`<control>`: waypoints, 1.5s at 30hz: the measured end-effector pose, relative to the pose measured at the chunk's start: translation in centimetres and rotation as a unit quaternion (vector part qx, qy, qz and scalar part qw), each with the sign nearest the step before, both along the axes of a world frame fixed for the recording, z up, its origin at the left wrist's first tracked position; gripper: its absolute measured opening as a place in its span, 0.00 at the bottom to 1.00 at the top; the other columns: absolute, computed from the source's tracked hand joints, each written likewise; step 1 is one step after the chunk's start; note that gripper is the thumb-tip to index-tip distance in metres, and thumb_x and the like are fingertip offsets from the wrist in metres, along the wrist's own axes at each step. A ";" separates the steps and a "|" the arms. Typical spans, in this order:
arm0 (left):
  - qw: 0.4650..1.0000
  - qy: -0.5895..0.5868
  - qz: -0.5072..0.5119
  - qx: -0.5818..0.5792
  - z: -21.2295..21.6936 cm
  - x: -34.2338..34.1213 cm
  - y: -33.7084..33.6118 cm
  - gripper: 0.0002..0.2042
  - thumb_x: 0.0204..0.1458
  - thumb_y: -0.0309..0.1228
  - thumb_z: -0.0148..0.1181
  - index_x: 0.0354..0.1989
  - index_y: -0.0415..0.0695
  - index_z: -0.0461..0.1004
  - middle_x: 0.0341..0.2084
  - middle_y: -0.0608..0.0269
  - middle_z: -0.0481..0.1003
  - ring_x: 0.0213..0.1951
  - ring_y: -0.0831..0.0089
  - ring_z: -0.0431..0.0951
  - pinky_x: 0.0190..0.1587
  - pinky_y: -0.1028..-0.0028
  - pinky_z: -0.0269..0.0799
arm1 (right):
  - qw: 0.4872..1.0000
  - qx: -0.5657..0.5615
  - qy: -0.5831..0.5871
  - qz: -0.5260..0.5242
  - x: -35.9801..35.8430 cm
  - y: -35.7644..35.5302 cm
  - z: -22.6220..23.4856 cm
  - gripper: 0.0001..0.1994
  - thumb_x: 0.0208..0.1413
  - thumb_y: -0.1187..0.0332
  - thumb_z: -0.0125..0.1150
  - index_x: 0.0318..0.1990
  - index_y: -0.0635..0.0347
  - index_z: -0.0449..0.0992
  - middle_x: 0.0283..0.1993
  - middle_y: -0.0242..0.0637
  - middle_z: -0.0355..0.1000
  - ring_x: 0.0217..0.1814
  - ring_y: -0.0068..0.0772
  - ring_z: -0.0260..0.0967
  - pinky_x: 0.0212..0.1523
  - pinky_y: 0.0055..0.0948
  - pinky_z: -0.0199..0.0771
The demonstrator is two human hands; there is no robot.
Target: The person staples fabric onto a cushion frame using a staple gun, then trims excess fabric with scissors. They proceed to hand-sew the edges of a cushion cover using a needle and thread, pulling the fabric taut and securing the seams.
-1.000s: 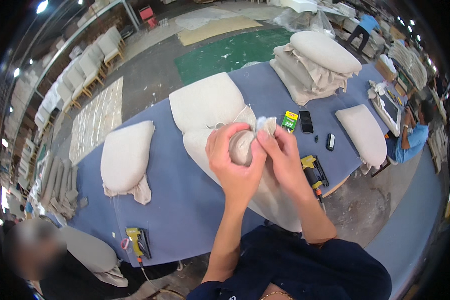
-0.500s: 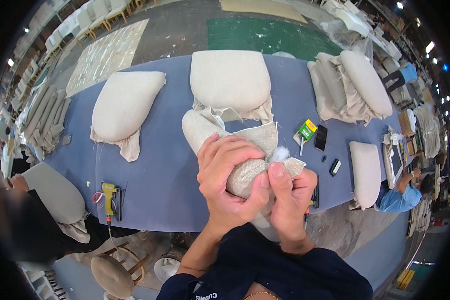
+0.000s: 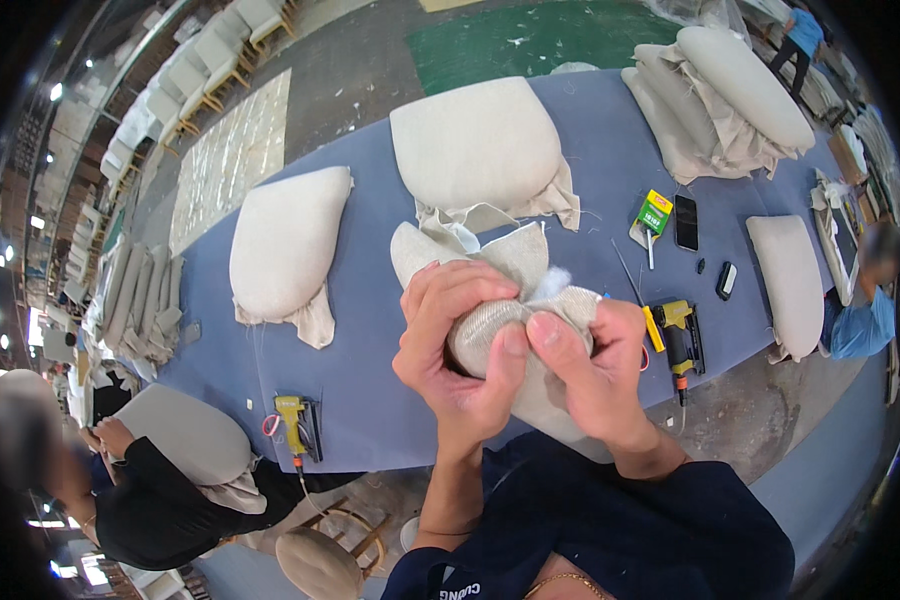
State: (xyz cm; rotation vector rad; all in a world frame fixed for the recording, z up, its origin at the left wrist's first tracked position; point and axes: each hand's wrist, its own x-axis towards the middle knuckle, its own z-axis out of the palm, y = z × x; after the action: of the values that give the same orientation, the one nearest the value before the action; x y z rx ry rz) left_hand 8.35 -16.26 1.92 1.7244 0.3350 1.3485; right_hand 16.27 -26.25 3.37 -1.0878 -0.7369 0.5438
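Observation:
Both hands hold a beige fabric-covered chair cushion [image 3: 482, 338] above the blue table, one corner of it bunched toward me. My left hand [image 3: 457, 345] wraps over its top and far side, the thumb pressing on the rounded corner. With thumb and bent fingers, my right hand [image 3: 602, 375] pinches the cloth beside that thumb. A tuft of white stuffing [image 3: 552, 281] pokes out between the corner and a raised cloth flap [image 3: 522, 255]. Just beyond lies a padded beige cushion [image 3: 478, 140] with loose cloth along its near edge.
Right of my hands lie a yellow-and-black staple gun [image 3: 678, 335], a yellow-handled screwdriver [image 3: 653, 326], a phone [image 3: 686, 222] and a green box [image 3: 655, 211]. Another staple gun [image 3: 295, 425] lies left. Stacked cushions [image 3: 720, 105] stand far right. A co-worker's hand [image 3: 113, 437] touches a cushion at left.
The view has turned, bringing the right staple gun and screwdriver into sight. Both hands keep their hold; the cloth flap under my right thumb is now folded closer against the corner.

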 end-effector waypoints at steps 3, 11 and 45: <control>1.000 -0.011 -0.009 -0.001 -0.1 0.9 -0.7 0.11 0.44 0.28 0.66 0.37 0.39 0.79 0.34 0.58 0.80 0.43 0.60 0.78 0.60 0.59 0.61 | 0.999 0.025 0.041 -0.014 0.4 -1.0 -0.2 0.09 0.63 0.69 0.64 0.36 0.69 0.79 0.30 0.28 0.75 0.32 0.12 0.64 0.31 0.20 0.64; 0.992 0.071 -0.013 0.101 0.6 1.8 -4.0 0.13 0.44 0.32 0.66 0.39 0.43 0.79 0.36 0.61 0.81 0.45 0.59 0.79 0.59 0.59 0.62 | 0.993 -0.038 -0.067 -0.085 1.8 -7.6 -0.5 0.12 0.59 0.71 0.69 0.46 0.70 0.78 0.40 0.32 0.76 0.42 0.15 0.68 0.41 0.21 0.68; 0.933 0.121 -0.334 0.057 0.8 11.0 9.1 0.13 0.57 0.34 0.61 0.41 0.35 0.81 0.40 0.59 0.81 0.45 0.74 0.77 0.51 0.72 0.70 | 0.962 0.161 0.130 -0.177 5.2 3.8 -0.2 0.17 0.65 0.63 0.61 0.25 0.63 0.73 0.27 0.18 0.64 0.31 0.10 0.53 0.30 0.21 0.53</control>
State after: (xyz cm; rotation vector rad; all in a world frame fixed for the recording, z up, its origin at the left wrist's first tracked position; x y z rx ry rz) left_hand 19.40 -7.15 2.77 1.8673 -0.1989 0.6697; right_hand 21.43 -22.41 3.15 -0.7986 -0.3715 0.2415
